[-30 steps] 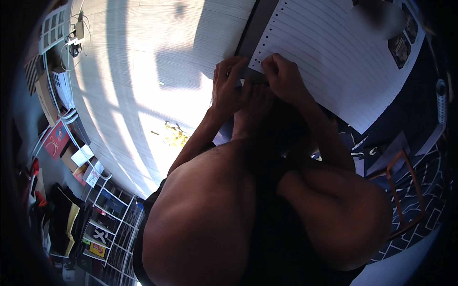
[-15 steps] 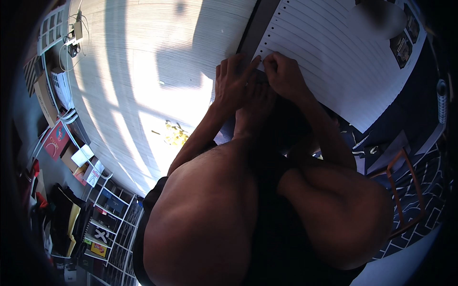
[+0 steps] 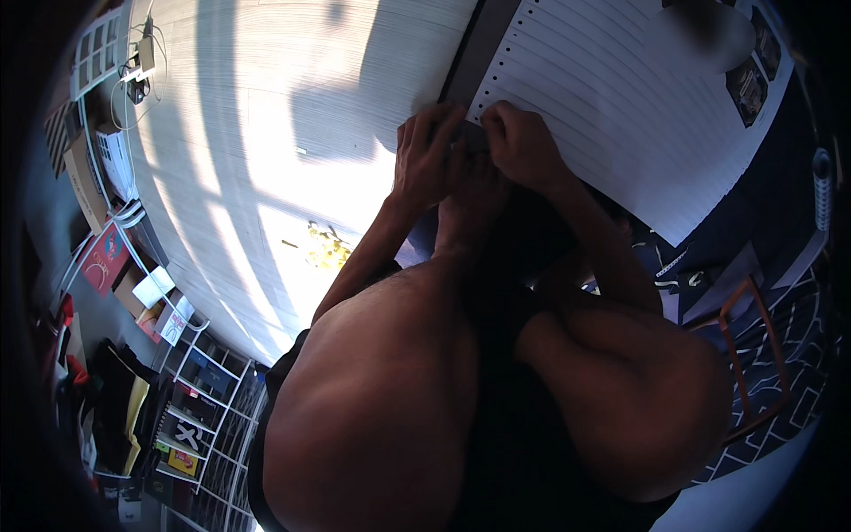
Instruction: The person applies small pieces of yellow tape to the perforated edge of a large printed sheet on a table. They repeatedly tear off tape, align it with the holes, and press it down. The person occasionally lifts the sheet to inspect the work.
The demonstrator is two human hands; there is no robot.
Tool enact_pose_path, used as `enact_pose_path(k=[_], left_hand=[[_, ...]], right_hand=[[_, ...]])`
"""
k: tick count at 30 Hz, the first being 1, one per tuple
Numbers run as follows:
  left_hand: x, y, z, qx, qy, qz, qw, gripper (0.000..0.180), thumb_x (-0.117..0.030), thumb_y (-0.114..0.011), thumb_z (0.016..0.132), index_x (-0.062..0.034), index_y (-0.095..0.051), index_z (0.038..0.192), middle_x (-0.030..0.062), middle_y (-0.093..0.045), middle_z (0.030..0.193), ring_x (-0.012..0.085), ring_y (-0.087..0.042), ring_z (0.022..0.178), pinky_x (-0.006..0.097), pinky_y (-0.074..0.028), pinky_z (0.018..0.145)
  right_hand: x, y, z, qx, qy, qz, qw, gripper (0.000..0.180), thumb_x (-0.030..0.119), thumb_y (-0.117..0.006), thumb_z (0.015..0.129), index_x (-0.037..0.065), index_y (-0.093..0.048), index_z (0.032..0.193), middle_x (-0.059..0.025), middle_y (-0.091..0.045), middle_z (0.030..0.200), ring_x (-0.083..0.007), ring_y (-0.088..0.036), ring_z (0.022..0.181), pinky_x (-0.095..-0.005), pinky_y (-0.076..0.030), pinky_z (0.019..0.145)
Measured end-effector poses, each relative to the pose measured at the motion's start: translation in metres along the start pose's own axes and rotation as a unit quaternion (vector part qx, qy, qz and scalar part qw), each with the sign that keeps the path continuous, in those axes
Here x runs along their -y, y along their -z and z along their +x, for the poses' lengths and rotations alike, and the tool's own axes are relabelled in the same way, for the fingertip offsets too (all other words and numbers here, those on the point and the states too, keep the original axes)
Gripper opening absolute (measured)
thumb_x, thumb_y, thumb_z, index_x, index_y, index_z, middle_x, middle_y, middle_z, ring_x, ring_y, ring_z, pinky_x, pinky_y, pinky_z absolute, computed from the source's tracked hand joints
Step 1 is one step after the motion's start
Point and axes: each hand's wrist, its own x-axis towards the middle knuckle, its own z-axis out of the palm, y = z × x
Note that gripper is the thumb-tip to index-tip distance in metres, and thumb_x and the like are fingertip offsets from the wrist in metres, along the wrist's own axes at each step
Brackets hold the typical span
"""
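Observation:
A large white sheet [image 3: 585, 115] with parallel lines and a row of dark holes down its left side lies at the upper right. It rests over a dark grey strip [image 3: 487, 53]. My right hand [image 3: 525, 151] is closed at the sheet's near corner, thumb and forefinger together; what they pinch is hidden. Close beside it on the left, my left hand [image 3: 427, 160] bends its fingers down at the near end of the strip. Its fingertips are in shadow, and I cannot make out what they grip. My bare foot [image 3: 470, 208] is between the two wrists.
Yellow scraps [image 3: 326, 246] lie on the sunlit wooden floor [image 3: 266, 115] to the left. A power strip with cables [image 3: 137, 71] is at the far left. White wire shelving [image 3: 204, 399] with boxes stands lower left. A brown metal frame [image 3: 731, 346] is at right.
My left forefinger, stretched toward the sheet's corner before, has drawn back and bent down. My right hand has shifted slightly nearer to me. The sheet looks nearly unmoved.

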Motion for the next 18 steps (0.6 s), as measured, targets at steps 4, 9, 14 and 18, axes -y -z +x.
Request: enact_pose_path(k=[4,9,14,18], left_hand=[[-0.001,-0.001,-0.002,0.013,-0.009,0.027,1.0,0.049,-0.018,-0.069,0.087,-0.0139,-0.063,0.136,0.0159,-0.055,0.134,0.0338,-0.054,0.12,0.048,-0.042,0.101],[-0.011,-0.002,-0.007,0.027,-0.005,0.093,0.995,0.048,-0.024,-0.069,0.088,-0.0198,-0.065,0.135,0.0151,-0.053,0.137,0.0321,-0.053,0.122,0.048,-0.041,0.101],[-0.02,-0.006,-0.012,0.043,0.021,0.136,0.99,0.048,-0.024,-0.071,0.088,-0.0181,-0.065,0.135,0.0166,-0.052,0.139,0.0338,-0.052,0.125,0.048,-0.038,0.106],[-0.007,-0.005,0.0,0.013,-0.013,0.083,0.996,0.044,-0.021,-0.068,0.088,-0.0112,-0.065,0.131,0.0162,-0.055,0.139,0.033,-0.055,0.123,0.047,-0.041,0.103]], right_hand=[[0.002,-0.001,0.001,0.016,-0.014,-0.025,0.999,0.021,0.018,-0.056,0.098,0.0,-0.064,0.092,-0.0248,-0.069,0.081,-0.0457,-0.068,0.08,-0.0523,-0.054,0.072],[0.009,-0.01,-0.007,-0.01,-0.01,-0.103,0.995,0.02,0.016,-0.056,0.099,-0.001,-0.063,0.094,-0.0246,-0.069,0.082,-0.0445,-0.068,0.081,-0.0483,-0.054,0.071],[0.005,0.019,-0.012,-0.07,0.003,0.015,0.997,0.02,0.017,-0.053,0.102,0.0,-0.06,0.095,-0.0225,-0.07,0.084,-0.0438,-0.069,0.078,-0.0512,-0.054,0.07],[0.004,0.02,-0.013,-0.047,0.026,0.065,0.996,0.016,0.014,-0.055,0.101,0.0,-0.06,0.095,-0.0207,-0.07,0.083,-0.0431,-0.069,0.079,-0.0477,-0.054,0.07]])
